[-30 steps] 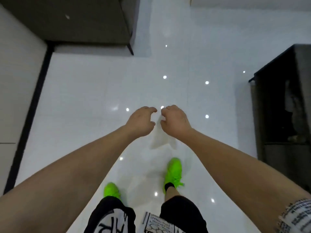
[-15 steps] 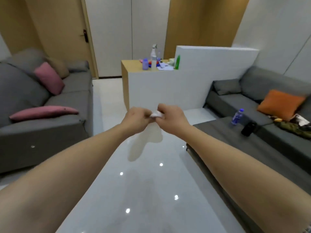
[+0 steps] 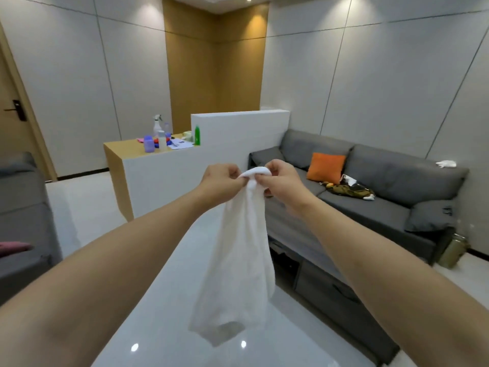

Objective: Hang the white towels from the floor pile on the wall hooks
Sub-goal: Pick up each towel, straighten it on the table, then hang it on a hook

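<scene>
Far left of the grip, a door [image 3: 16, 128] with a dark handle and the end of a grey sofa [image 3: 21, 229] with a pink cushion [image 3: 13, 247] on it. Moving in, up and left of the grip stands the counter [image 3: 137, 165], wood on top, white in front, carrying a spray bottle [image 3: 157, 125], a purple cup [image 3: 149, 144] and a green bottle [image 3: 197, 135], with a white partition [image 3: 238, 133] behind.

Now the centre. Left hand [image 3: 221, 182] out at arm's length, fingers curled, pinching the top edge of the towel [image 3: 240, 260]. Right hand [image 3: 280, 181] just beside it, also curled, thumb and fingers pinching the same bunched edge. Both grips are tight on the cloth, and a small white fold arches between the two hands. Below the grip the towel hangs straight down in loose folds, its lower end free in the air above the glossy white floor [image 3: 158, 327].

Right of the grip, a second grey sofa [image 3: 370, 207] along the wall: an orange cushion [image 3: 326, 168] on it, some clutter beside that, and a white cloth [image 3: 446, 163] on the backrest. Below and right of the grip, a dark low table [image 3: 330, 295]. Far right, an olive-gold canister [image 3: 453, 251] on the floor by the sofa's end.
</scene>
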